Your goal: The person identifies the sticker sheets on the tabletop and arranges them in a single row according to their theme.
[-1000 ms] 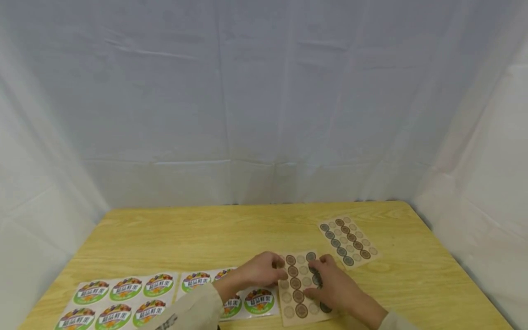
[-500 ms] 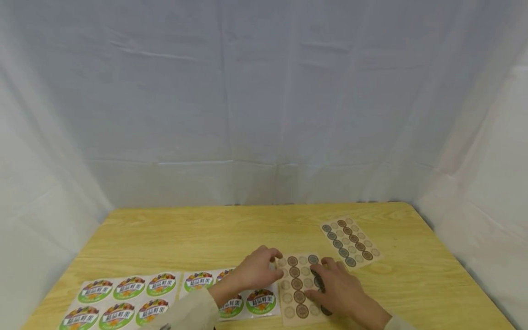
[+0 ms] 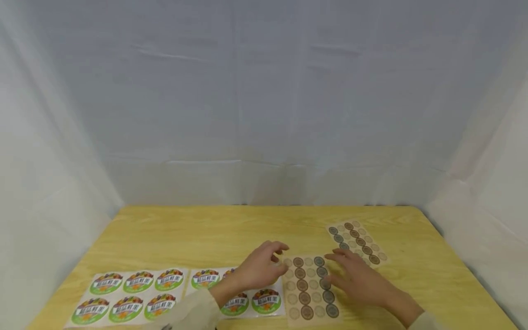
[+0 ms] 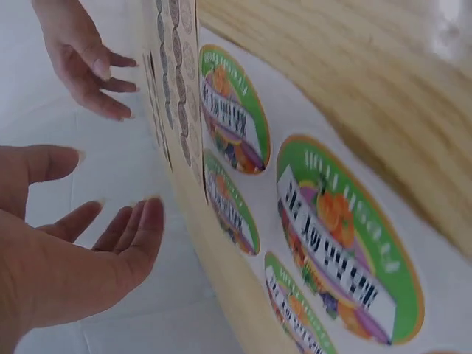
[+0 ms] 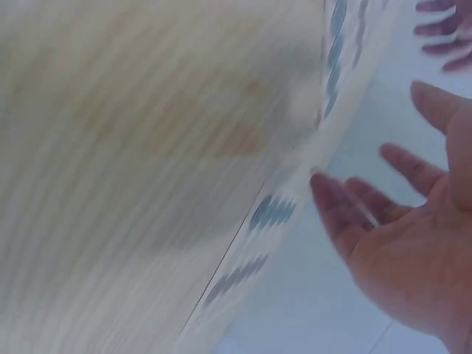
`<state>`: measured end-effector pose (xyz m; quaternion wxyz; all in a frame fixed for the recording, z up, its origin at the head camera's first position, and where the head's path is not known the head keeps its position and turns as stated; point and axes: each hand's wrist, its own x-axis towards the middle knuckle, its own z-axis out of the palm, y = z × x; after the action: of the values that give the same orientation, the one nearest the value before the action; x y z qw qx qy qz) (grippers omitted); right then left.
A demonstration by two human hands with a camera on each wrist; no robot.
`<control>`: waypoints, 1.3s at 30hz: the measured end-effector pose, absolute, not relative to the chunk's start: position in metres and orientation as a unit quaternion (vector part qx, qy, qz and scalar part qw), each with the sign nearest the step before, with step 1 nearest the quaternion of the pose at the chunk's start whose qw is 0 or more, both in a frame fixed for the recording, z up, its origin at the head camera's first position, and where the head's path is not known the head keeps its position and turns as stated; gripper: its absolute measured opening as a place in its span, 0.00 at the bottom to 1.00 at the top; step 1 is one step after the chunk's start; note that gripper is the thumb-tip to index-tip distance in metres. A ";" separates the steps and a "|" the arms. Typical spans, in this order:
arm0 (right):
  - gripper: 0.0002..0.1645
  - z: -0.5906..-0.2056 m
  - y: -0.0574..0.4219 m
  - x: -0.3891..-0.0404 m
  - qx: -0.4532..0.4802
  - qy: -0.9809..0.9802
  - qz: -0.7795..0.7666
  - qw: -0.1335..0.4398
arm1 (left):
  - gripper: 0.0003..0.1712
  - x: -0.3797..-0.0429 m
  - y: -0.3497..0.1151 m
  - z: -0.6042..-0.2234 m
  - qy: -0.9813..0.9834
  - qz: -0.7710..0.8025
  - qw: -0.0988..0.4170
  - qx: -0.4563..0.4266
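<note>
A tan sheet of small round stickers (image 3: 303,285), with brown, blue-grey and pale circles in columns, lies flat on the table between my hands. My left hand (image 3: 261,269) hovers at its left edge, fingers loosely bent around nothing; the left wrist view also shows this hand (image 4: 88,251) empty. On the other side my right hand (image 3: 360,280) is held above the sheet's right edge with fingers spread. In the right wrist view the right hand (image 5: 405,228) holds nothing. Behind it lies a second tan sticker sheet (image 3: 360,239), set at an angle and partly covered by the hand.
Two white sheets of large fruit stickers lie at the left: the outer sheet (image 3: 151,288) and the inner sheet (image 3: 247,293), which my left forearm partly covers. The wooden table (image 3: 206,233) ends at a white cloth backdrop (image 3: 264,114).
My right hand has lifted off the near tan sheet and moved right, uncovering its blue-grey column. My left hand has drawn slightly off the sheet's left edge. The head view has shifted a little.
</note>
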<state>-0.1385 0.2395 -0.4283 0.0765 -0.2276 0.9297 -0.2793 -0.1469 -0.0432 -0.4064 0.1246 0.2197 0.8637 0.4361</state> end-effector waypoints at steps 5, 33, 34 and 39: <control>0.35 -0.427 0.272 -0.161 -0.217 0.916 -0.328 0.083 | 0.25 -0.148 -0.028 -0.414 0.849 0.479 0.086 0.207; 0.53 -0.448 0.334 -0.223 -0.166 0.959 -0.225 0.035 | 0.43 -0.181 0.093 -0.430 0.864 0.480 0.111 0.101; 0.54 -0.448 0.333 -0.224 -0.161 0.960 -0.225 0.038 | 0.45 -0.185 0.095 -0.431 0.871 0.469 0.112 0.096; 0.56 -0.450 0.329 -0.227 -0.156 0.962 -0.215 0.058 | 0.48 -0.198 0.104 -0.436 0.898 0.420 0.105 0.072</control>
<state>-0.2266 0.3289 -0.4500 0.0581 -0.1558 0.9624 -0.2146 -0.1978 0.1041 -0.4358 0.1046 0.0722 0.8985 0.4202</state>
